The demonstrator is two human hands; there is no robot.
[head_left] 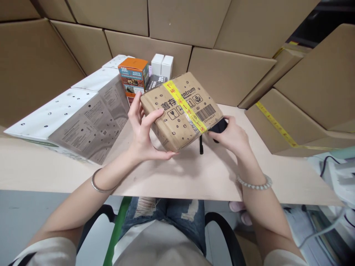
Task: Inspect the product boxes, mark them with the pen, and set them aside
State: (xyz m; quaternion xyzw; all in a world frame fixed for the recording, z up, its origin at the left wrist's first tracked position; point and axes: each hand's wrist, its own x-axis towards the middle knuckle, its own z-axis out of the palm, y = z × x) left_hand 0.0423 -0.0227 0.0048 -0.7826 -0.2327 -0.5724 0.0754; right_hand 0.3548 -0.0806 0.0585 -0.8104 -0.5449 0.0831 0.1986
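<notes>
A small brown cardboard parcel (181,111) with yellow tape across its top and a barcode is held tilted just above the table. My left hand (144,131) grips its left end, thumb on top and fingers underneath. My right hand (231,136) is closed round a black object (219,127) pressed against the parcel's right end; a thin black part hangs down from it. What the black object is I cannot tell.
The pale wooden table (194,173) carries long white and grey printed cartons (83,118) at left, an orange product box (133,75) and small white boxes (162,64) behind. Large brown cartons (230,70) wall in the back and right. Cables lie at far right.
</notes>
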